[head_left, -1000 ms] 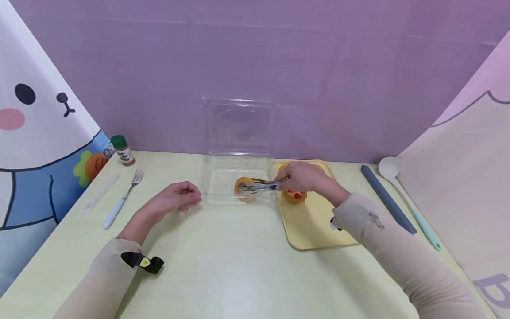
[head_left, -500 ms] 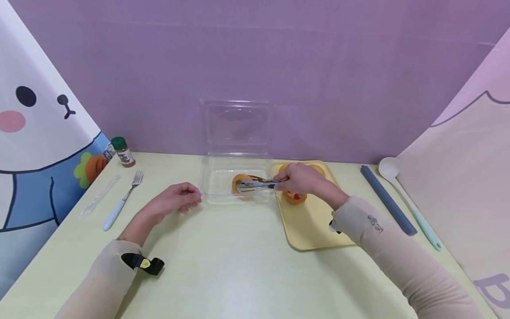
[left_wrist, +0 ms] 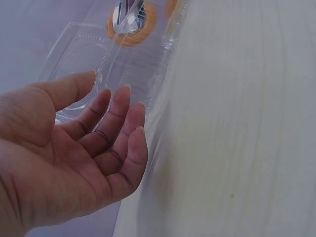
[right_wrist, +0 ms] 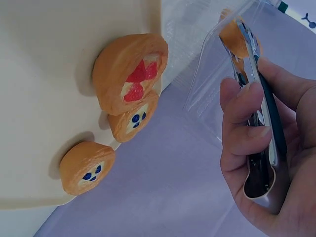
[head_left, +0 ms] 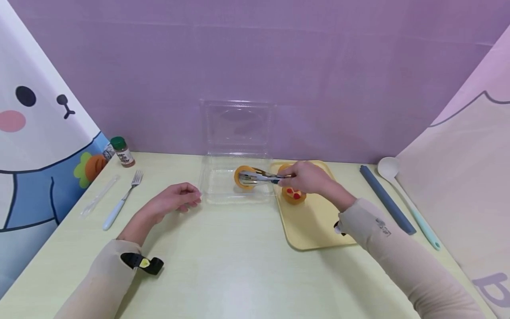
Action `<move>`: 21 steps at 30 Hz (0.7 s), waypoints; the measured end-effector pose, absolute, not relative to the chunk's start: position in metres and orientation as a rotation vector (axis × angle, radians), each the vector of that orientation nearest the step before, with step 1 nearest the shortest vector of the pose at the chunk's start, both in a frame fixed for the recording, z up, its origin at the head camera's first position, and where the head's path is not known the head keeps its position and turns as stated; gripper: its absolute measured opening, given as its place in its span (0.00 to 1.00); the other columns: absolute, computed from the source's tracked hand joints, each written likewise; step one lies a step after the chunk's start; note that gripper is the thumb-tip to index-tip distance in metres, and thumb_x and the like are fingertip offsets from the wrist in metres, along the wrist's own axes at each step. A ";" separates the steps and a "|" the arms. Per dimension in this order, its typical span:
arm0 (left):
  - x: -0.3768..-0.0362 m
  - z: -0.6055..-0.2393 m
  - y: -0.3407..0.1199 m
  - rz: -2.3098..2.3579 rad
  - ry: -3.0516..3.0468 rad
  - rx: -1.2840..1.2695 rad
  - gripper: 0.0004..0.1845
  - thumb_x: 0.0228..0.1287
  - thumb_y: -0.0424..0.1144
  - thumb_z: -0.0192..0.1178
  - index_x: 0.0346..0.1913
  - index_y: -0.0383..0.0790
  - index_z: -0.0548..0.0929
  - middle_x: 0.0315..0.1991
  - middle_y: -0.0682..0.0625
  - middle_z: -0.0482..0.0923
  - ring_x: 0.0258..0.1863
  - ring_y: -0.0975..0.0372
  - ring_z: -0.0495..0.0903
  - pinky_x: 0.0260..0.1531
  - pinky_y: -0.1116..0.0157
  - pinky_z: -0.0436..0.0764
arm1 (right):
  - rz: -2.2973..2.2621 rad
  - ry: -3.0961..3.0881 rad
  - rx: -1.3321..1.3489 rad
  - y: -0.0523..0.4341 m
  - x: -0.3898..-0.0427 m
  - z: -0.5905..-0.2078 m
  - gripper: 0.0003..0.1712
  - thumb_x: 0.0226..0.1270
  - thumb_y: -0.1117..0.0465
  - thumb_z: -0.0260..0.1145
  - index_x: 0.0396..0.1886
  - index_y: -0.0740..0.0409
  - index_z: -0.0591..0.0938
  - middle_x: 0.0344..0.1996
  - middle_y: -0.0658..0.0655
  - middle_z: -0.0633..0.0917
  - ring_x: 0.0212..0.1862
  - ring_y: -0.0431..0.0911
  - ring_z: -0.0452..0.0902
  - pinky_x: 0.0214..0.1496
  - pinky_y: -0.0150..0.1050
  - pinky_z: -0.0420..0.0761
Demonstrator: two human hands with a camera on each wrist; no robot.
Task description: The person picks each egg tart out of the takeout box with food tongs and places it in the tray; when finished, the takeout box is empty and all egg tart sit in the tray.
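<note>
My right hand [head_left: 307, 176] grips a pair of metal tongs [head_left: 256, 177]. Between the tongs' ends is an orange-brown tart [head_left: 237, 176], over the base of a clear plastic clamshell box [head_left: 211, 190]; whether it touches the bottom I cannot tell. Its topping is hidden. Beside the box's left front corner, my left hand [head_left: 177, 197] has its fingers loosely bent and holds nothing, as the left wrist view also shows. On the yellow tray [head_left: 318, 230], a tart with red fruit [right_wrist: 111, 74] sits near two smaller tarts with blue berries, one nearer [right_wrist: 86, 168] and one partly covered [right_wrist: 134, 121].
The box's lid [head_left: 241, 133] stands raised at the back. Leftward lie a fork [head_left: 119, 206], a clear wrapped strip [head_left: 99, 195] and a green-capped jar [head_left: 124, 153]. A dark blue bar [head_left: 386, 199] and a long-handled spoon [head_left: 414, 212] lie right of the tray.
The tart in the tongs has shifted slightly toward the back of the box. My right hand has drawn a little to the right, and the left hand stays put.
</note>
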State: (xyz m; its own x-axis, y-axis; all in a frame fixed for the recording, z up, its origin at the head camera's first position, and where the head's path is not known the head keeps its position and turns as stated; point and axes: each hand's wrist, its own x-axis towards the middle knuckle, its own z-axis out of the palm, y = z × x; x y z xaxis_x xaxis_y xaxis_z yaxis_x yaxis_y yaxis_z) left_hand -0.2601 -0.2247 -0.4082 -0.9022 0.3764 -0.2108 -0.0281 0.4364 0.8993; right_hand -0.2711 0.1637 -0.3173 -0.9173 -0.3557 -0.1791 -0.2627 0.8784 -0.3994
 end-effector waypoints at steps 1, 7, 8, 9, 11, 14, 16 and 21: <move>-0.260 -0.408 -0.225 1.458 2.314 0.296 0.23 0.76 0.48 0.55 0.59 0.30 0.73 0.53 0.36 0.80 0.49 0.54 0.81 0.48 0.61 0.79 | -0.572 2.792 -0.459 0.165 -0.271 -0.317 0.19 0.70 0.49 0.66 0.57 0.45 0.85 0.23 0.54 0.83 0.18 0.42 0.72 0.22 0.37 0.69; -0.259 -0.406 -0.225 1.457 2.314 0.300 0.24 0.76 0.48 0.55 0.59 0.29 0.73 0.53 0.37 0.81 0.49 0.55 0.81 0.48 0.60 0.80 | -0.582 2.807 -0.427 0.169 -0.268 -0.316 0.23 0.70 0.48 0.67 0.63 0.46 0.82 0.21 0.52 0.82 0.18 0.44 0.74 0.24 0.38 0.72; -0.259 -0.406 -0.225 1.458 2.314 0.301 0.23 0.76 0.48 0.55 0.59 0.29 0.73 0.53 0.36 0.80 0.49 0.55 0.81 0.48 0.60 0.79 | -0.577 2.814 -0.429 0.169 -0.268 -0.316 0.24 0.70 0.48 0.66 0.63 0.46 0.82 0.19 0.50 0.81 0.17 0.44 0.74 0.23 0.38 0.72; -0.259 -0.406 -0.225 1.458 2.313 0.304 0.23 0.76 0.48 0.55 0.58 0.29 0.73 0.53 0.36 0.80 0.49 0.54 0.80 0.48 0.60 0.79 | -0.574 2.823 -0.432 0.170 -0.268 -0.315 0.24 0.70 0.48 0.66 0.63 0.46 0.82 0.18 0.49 0.79 0.17 0.44 0.74 0.23 0.38 0.71; -0.259 -0.406 -0.226 1.459 2.311 0.307 0.23 0.76 0.48 0.55 0.58 0.30 0.73 0.53 0.36 0.80 0.49 0.54 0.80 0.48 0.60 0.79 | -0.583 2.837 -0.438 0.171 -0.267 -0.315 0.23 0.70 0.48 0.66 0.62 0.46 0.82 0.15 0.47 0.76 0.16 0.44 0.74 0.23 0.38 0.71; -0.259 -0.407 -0.226 1.459 2.309 0.309 0.23 0.76 0.48 0.55 0.58 0.30 0.73 0.52 0.36 0.80 0.50 0.53 0.80 0.48 0.61 0.79 | -0.601 2.855 -0.468 0.173 -0.266 -0.314 0.23 0.70 0.48 0.66 0.62 0.47 0.83 0.15 0.46 0.76 0.16 0.47 0.75 0.22 0.38 0.71; -0.260 -0.407 -0.226 1.460 2.307 0.309 0.23 0.76 0.49 0.56 0.58 0.30 0.73 0.53 0.36 0.80 0.50 0.53 0.80 0.48 0.61 0.79 | -0.616 2.863 -0.478 0.174 -0.265 -0.313 0.23 0.70 0.48 0.67 0.61 0.47 0.83 0.16 0.46 0.78 0.17 0.49 0.77 0.22 0.38 0.72; -0.260 -0.408 -0.227 1.459 2.309 0.306 0.23 0.75 0.49 0.56 0.58 0.31 0.73 0.53 0.36 0.80 0.49 0.54 0.80 0.47 0.61 0.79 | -0.652 2.868 -0.489 0.178 -0.261 -0.309 0.21 0.69 0.48 0.67 0.60 0.45 0.84 0.17 0.47 0.80 0.17 0.49 0.76 0.22 0.39 0.73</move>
